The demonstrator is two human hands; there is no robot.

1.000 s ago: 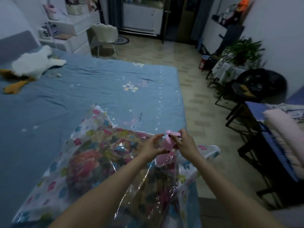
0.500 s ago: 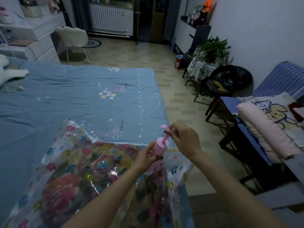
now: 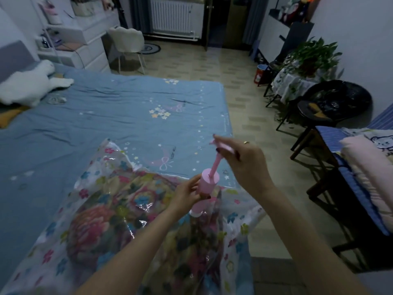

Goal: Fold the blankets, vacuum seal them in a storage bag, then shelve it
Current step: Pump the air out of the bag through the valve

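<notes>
left hand [image 3: 187, 194] grips the pump [image 3: 207, 184] barrel on the bag [image 3: 119, 220], right hand [image 3: 244, 165] pinches its handle, rod out; bed [image 3: 106, 116] edge just right, open floor [image 3: 244, 103] beyond, sheet print unreadable

Bare forearms — dark nail polish, ring on right hand [image 3: 247, 165].

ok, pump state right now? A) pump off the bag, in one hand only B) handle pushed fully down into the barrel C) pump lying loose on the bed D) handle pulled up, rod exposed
D: the right hand grips the handle raised above the pink pump barrel, with the rod exposed, while the left hand holds the barrel on the storage bag.
</notes>
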